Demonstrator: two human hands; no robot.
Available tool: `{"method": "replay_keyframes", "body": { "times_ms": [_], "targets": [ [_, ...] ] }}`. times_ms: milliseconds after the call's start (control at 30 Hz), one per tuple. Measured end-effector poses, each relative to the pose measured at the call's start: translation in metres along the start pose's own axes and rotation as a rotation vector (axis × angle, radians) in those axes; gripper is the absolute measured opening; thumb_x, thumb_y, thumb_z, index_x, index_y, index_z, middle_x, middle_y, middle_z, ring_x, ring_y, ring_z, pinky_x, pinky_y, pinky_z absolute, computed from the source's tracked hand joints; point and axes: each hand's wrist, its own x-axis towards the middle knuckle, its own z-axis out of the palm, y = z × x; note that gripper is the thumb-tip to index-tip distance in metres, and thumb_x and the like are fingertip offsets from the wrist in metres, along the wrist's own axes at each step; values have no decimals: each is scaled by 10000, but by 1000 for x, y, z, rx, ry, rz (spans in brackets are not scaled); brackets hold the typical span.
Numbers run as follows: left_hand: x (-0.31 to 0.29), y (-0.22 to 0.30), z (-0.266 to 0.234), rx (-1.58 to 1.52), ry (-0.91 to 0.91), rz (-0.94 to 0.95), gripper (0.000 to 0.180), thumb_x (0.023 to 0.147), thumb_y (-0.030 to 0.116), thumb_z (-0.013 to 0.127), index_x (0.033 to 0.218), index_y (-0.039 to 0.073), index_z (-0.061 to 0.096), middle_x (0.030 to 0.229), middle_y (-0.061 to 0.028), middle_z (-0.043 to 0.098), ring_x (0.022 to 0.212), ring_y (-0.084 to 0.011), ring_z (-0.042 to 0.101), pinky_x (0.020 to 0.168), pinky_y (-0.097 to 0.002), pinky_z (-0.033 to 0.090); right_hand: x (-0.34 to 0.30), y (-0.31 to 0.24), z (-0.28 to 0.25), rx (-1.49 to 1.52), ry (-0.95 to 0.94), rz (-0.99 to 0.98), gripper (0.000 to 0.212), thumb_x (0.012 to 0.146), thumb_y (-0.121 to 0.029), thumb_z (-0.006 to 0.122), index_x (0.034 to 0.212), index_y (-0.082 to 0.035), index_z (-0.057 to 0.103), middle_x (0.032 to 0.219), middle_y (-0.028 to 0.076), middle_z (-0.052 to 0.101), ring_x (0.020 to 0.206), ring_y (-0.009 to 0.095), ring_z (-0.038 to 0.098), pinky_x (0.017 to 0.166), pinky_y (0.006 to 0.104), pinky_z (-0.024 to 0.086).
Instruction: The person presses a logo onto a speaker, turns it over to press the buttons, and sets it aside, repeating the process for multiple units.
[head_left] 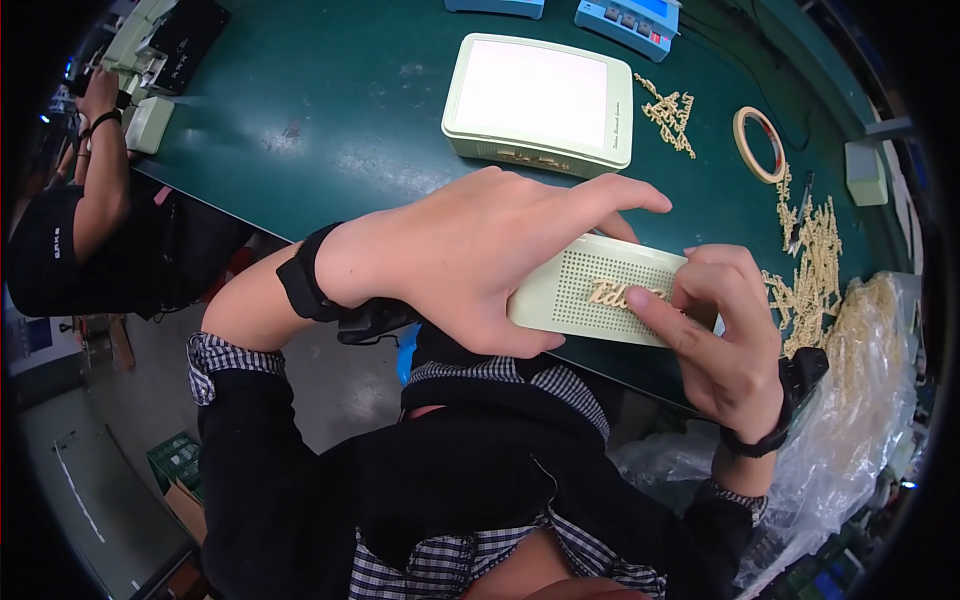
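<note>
Just in front of me, a pale green case (545, 297) has its perforated grille side turned up. Its left end sits in my left hand (470, 250), thumb along the near edge and forefinger stretched past the far edge. On the grille lies a gold script-letter badge (607, 293). My right hand (728, 325) is closed at the case's right end, its thumb pressing on the badge and covering part of it. The curled fingers hide that end of the case. Beyond my left hand stands a similar pale green case with a white top panel (540, 95).
Gold badges lie loose beside the second case (670, 115) and in a heap at right (815, 260). A tape roll (758, 145) rests between. Blue devices (630, 25) stand at the back of the green table (330, 100). Clear plastic (850, 400) hangs at right; another person's arm (105, 185) is at left.
</note>
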Motion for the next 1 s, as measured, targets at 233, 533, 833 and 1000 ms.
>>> {"method": "replay_keyframes", "body": {
  "times_ms": [233, 533, 833, 1000],
  "targets": [
    [1, 0, 1, -6, -15, -13, 978, 587, 124, 741, 1460, 76, 303, 1172, -139, 663, 983, -355, 673, 831, -398, 564, 1, 1, -2, 8, -24, -32, 482, 611, -9, 657, 1090, -14, 713, 916, 87, 538, 852, 281, 533, 682, 344, 486],
    [2, 3, 0, -189, -33, -115, 847, 730, 168, 766, 1449, 72, 329, 1209, -148, 637, 1076, -291, 643, 922, -366, 515, 4, -9, -3, 0, -40, 46, 495, 593, 45, 639, 1066, -61, 739, 886, 73, 504, 862, 268, 528, 658, 321, 488],
    [8, 1, 4, -464, -68, -324, 551, 894, 103, 670, 1387, 56, 428, 1264, -119, 588, 1225, -201, 536, 1007, -351, 452, -1, 0, -5, 39, -97, 33, 494, 631, 28, 670, 1115, -56, 720, 920, 82, 525, 882, 269, 533, 698, 317, 480],
    [8, 0, 12, -474, -77, -339, 524, 899, 133, 680, 1361, 38, 450, 1266, -108, 575, 1224, -199, 531, 1019, -341, 443, -9, 9, 3, 186, 63, 167, 413, 729, -21, 706, 1142, -25, 699, 991, 91, 585, 930, 240, 567, 799, 307, 480]
  ]
}}
